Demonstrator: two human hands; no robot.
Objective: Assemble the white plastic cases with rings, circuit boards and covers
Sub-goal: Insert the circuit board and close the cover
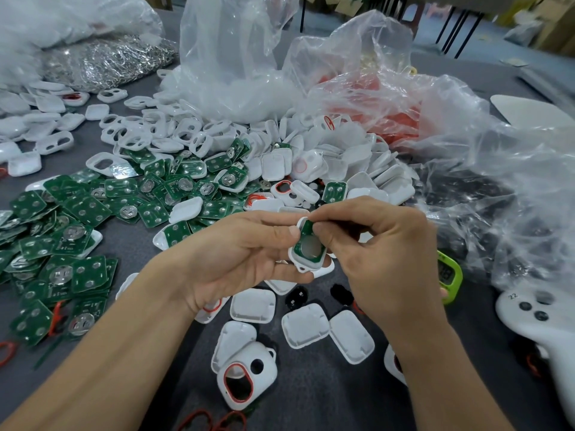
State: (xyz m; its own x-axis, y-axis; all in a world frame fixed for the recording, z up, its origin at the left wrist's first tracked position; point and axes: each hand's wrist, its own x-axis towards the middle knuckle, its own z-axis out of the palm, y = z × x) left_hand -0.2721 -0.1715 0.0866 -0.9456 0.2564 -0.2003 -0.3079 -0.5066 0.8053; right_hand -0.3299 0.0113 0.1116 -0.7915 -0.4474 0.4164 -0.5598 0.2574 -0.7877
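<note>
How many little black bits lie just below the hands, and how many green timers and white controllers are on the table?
black bits: 2
green timer: 1
white controller: 1
Total: 4

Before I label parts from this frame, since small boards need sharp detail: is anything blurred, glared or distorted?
Head view: the white case in the left hand and the circuit board pinched by the right hand are sharp; glare streaks the clear plastic bags at right; the top-left bag looks soft; the wide lens stretches the forearms; light is even, shadows faint.
</note>
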